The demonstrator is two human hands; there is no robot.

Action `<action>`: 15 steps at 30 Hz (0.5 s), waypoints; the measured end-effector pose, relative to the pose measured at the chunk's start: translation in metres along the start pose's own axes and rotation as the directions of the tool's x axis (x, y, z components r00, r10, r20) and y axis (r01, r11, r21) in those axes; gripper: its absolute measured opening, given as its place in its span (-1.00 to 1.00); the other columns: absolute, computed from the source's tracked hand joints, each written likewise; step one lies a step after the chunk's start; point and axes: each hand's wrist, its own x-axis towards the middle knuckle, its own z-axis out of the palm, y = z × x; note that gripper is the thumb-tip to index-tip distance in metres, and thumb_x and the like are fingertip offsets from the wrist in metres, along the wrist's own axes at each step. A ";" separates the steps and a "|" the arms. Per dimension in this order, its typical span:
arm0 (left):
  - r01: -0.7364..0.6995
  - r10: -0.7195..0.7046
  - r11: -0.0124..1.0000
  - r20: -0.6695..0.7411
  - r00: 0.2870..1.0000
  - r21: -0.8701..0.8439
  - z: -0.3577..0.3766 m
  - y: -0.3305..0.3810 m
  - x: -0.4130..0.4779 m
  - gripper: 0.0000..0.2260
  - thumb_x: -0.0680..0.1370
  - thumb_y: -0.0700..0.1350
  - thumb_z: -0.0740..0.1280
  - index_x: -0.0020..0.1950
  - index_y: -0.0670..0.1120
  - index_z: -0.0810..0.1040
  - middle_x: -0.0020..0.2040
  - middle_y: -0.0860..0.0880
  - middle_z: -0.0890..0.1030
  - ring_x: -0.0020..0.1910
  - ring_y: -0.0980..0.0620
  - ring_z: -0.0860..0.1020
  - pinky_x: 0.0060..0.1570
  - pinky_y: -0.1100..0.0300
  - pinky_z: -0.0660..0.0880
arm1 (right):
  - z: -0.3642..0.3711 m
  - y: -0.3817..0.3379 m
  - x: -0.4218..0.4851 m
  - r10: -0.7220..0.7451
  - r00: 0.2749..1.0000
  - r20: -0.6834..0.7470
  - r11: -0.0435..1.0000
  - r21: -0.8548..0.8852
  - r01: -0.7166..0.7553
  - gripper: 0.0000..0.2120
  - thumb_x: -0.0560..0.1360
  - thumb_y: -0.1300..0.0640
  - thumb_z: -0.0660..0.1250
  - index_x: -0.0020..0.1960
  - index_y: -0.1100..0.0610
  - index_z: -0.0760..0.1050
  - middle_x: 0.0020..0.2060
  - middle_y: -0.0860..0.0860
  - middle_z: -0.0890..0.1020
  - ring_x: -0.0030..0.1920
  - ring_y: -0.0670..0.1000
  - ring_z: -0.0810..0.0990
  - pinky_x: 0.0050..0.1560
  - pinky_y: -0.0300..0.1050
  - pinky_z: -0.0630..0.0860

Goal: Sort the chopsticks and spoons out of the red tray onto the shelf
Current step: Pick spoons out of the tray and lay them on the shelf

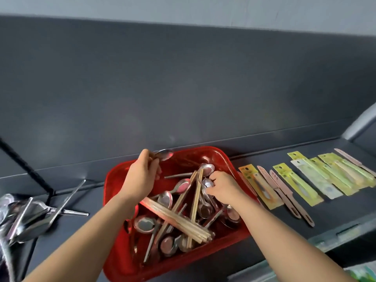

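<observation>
Left grip (142,176) curled tight round the handle of a spoon (163,154), bowl lifted just past the knuckles over the far rim of the red tray (122,259); a thin wooden stick possibly pinched alongside, hard to tell. Right grip (223,188) narrow, fingertips pinching the bowl of a second spoon (207,183) down among the rest, near the tray's right wall. Between and below both grips, a jumble of metal spoons (164,199), roughly a dozen bowls showing, exact count unclear. One thick bundle of chopsticks (177,220) slanting across them under the left wrist, plus a few loose ones leaning up toward the right grip, crossing over spoon handles. Tray resting on the dark shelf (335,216). Well left of the left grip, a heap of metal cutlery (26,216) on the shelf, blurred. Right of the right grip, a row of yellow and green packets (295,184), about seven, overlapping, with three or four pink blades (284,192) among them.
</observation>
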 end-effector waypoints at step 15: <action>0.177 -0.345 0.878 0.334 0.877 0.445 0.020 -0.006 -0.010 -0.89 0.32 -0.13 0.49 -0.20 -0.09 0.63 -0.28 0.02 0.62 -0.29 0.02 0.54 -0.35 0.24 0.40 | -0.014 0.001 0.002 -0.095 0.994 0.062 0.992 0.091 0.089 -0.87 0.59 0.12 0.18 0.08 0.06 0.48 -0.28 -0.04 0.51 -0.42 -0.05 0.43 -0.42 -0.18 0.31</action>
